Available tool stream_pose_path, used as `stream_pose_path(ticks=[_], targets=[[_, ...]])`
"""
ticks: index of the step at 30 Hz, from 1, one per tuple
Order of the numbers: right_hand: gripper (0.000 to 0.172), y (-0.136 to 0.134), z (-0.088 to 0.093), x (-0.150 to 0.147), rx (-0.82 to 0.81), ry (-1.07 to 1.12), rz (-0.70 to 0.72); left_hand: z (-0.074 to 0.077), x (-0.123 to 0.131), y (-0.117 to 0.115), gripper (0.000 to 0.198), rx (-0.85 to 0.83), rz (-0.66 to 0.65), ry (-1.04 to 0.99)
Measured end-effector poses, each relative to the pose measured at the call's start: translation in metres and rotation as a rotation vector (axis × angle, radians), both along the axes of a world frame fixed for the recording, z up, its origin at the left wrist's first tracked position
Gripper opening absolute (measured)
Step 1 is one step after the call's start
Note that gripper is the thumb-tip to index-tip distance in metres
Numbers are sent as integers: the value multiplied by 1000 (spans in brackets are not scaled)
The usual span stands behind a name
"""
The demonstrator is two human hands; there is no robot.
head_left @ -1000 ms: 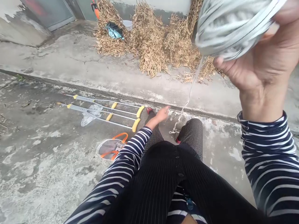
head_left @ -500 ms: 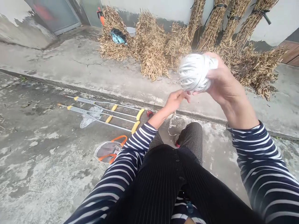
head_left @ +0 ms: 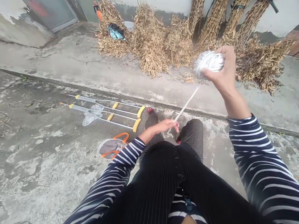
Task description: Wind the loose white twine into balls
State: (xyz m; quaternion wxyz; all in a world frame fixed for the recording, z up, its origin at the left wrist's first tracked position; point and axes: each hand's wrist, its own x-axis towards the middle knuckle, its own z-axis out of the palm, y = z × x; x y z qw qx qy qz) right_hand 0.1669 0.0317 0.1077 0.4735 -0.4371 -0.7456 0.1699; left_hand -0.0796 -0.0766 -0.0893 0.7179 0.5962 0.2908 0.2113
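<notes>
- One ball of white cord [head_left: 211,61] is clasped in the right hand [head_left: 224,72], thumb and fingers closed about it, beyond the front edge of the concrete ledge [head_left: 93,74].
- From it, a strand [head_left: 188,103] is drawn straight toward the left hand [head_left: 166,125], where it is apparently pinched; its long axis is slanted across the ledge's front edge.
- Below the left hand, a crumpled loose end [head_left: 168,134] is seen between the trousered legs [head_left: 195,137].
- Dry stalks [head_left: 151,43] are heaped along the ledge's back edge.
- Leftward, two crutches [head_left: 110,117] are laid beside the front edge, partly over clear plastic [head_left: 87,120]; an orange-handled bag [head_left: 109,145] is partly hidden by the left sleeve [head_left: 116,169].
</notes>
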Motion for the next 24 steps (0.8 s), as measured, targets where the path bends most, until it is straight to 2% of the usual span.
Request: stream_pose_path(ticks=[2, 4, 6, 9, 13, 16, 18, 21, 24], targets=[[60, 7, -13, 4, 136, -63, -139, 17, -10, -7, 52, -15, -68, -30], [65, 14, -34, 10, 132, -106, -157, 43, -20, -11, 47, 6, -106, -83], [69, 18, -60, 15, 67, -131, -135, 70, -28, -12, 44, 53, -105, -141], [70, 10, -99, 15, -86, -150, -69, 103, -32, -8, 42, 104, -16, -249], [63, -26, -136, -2, -389, -80, 65, 126, -24, 13, 40, 97, 179, -353], [59, -56, -149, -17, -508, 8, 225, 130, -13, 39, 40, 17, 341, -356], [58, -71, -152, -24, -606, 119, 327, 124, -8, 57, 43, -74, 430, -328], [57, -85, -154, -31, -762, 333, 405, 102, -3, 75, 43, -202, 512, -286], [60, -91, -155, -35, -847, 496, 427, 74, -1, 79, 36, -319, 567, -278]])
